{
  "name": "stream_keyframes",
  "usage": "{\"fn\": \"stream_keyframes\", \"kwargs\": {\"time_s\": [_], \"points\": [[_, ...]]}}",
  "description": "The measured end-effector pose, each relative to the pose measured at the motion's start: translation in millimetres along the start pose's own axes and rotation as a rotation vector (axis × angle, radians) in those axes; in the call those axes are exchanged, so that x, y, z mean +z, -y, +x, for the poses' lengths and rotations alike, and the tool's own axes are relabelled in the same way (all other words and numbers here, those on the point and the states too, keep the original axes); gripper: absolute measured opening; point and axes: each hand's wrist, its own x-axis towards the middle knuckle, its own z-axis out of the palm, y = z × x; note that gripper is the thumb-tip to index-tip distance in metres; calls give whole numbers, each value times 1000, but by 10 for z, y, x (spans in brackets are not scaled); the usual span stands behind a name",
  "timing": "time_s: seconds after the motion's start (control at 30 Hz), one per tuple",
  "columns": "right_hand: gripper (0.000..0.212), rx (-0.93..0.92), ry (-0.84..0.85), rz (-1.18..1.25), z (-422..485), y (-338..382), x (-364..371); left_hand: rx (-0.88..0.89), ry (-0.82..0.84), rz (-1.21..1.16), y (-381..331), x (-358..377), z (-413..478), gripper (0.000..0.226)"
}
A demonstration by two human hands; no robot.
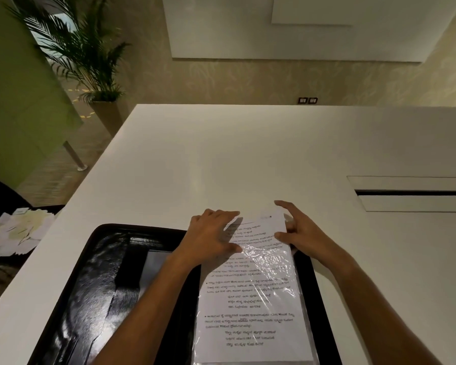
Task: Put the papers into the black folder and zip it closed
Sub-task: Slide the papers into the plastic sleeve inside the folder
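The black folder (95, 280) lies open on the white table (221, 159), its shiny left half bare. A printed paper (253, 312) lies on the right half under a crinkled clear plastic sleeve, its top edge sticking out past the folder's far rim. My left hand (211, 238) rests flat on the paper's upper left part, fingers pointing right. My right hand (298, 227) is at the upper right corner, thumb on the sheet and fingers spread behind its edge. The folder's zip is not clearly visible.
A recessed cable slot (411, 193) cuts the table at the right. Off the table's left edge, a heap of loose paper slips (13, 233) lies on a dark surface. A potted palm (90, 56) stands by the far wall.
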Motion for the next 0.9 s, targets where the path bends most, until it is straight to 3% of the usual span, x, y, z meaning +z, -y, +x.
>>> {"fn": "stream_keyframes", "kwargs": {"time_s": [0.23,0.63,0.9], "points": [[11,-32,-146,-84,9,-29,10,23,-36,-59,-25,11,-40,70],[19,-49,-2,-217,-67,-36,20,65,-100,-141,-34,73,-137,32],[27,-50,9,-259,-136,-138,50,71,-177,-82,40,51,-291,26]]}}
